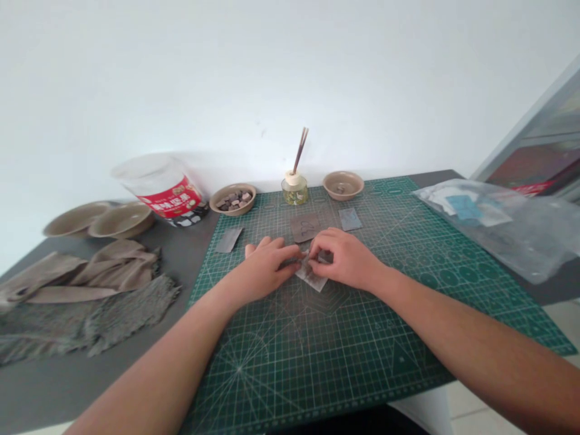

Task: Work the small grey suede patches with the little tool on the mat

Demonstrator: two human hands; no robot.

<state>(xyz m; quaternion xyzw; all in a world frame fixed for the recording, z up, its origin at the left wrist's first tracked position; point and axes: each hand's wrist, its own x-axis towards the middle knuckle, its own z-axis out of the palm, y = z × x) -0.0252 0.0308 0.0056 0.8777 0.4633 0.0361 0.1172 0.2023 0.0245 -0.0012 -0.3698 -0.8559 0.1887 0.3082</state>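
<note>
Green mat (362, 338): grey sheet (316, 281), mid-mat, pinched in your right hand (347, 257); your left hand (263, 269) alongside, grip unclear; bowl (238, 212) of small pieces (234, 200), far left corner.

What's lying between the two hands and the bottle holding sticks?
In the head view, a marked brownish square lies on the green mat, beyond the left hand and right hand and short of the bottle.
</note>
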